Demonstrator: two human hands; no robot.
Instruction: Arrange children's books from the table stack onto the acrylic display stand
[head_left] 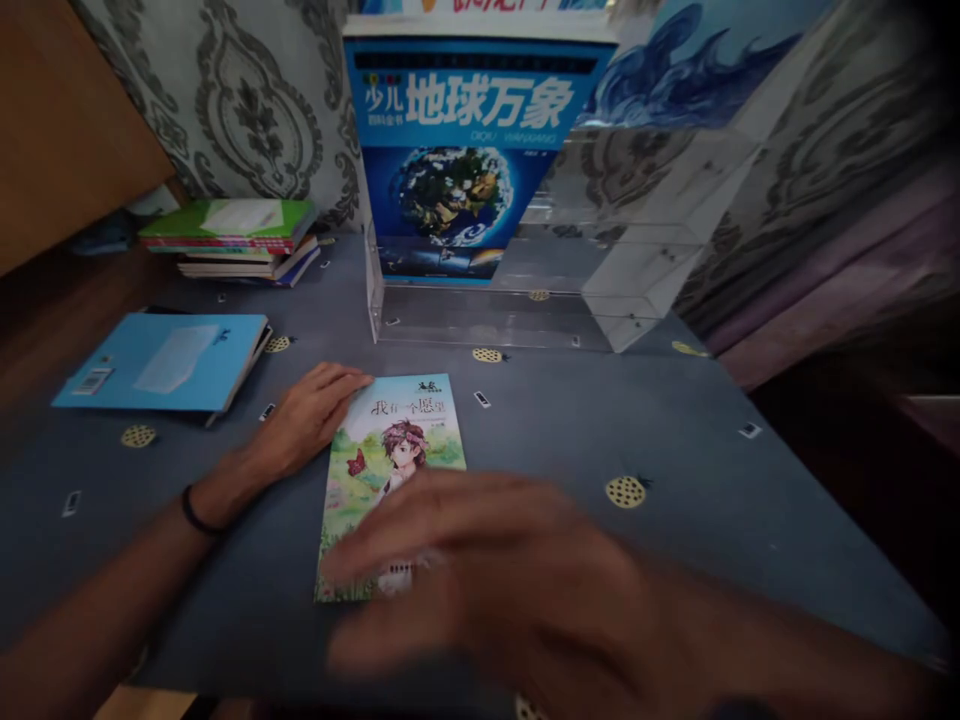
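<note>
A thin paperback book lies flat on the table, its cover showing a drawn child and a red butterfly. My left hand, with a dark band at the wrist, rests by the book's upper left edge, fingers stretched out and tips touching the cover's edge. Blurred by motion, my right hand hovers over the lower part of the book and hides some of the cover. Its thumb stands apart from the fingers, and nothing shows between them.
A clear acrylic rack stands at the back, holding a blue book with a globe. Left of it sits a stack of books. Closer lies a light-blue book, back cover up. Pineapple prints mark the grey tablecloth.
</note>
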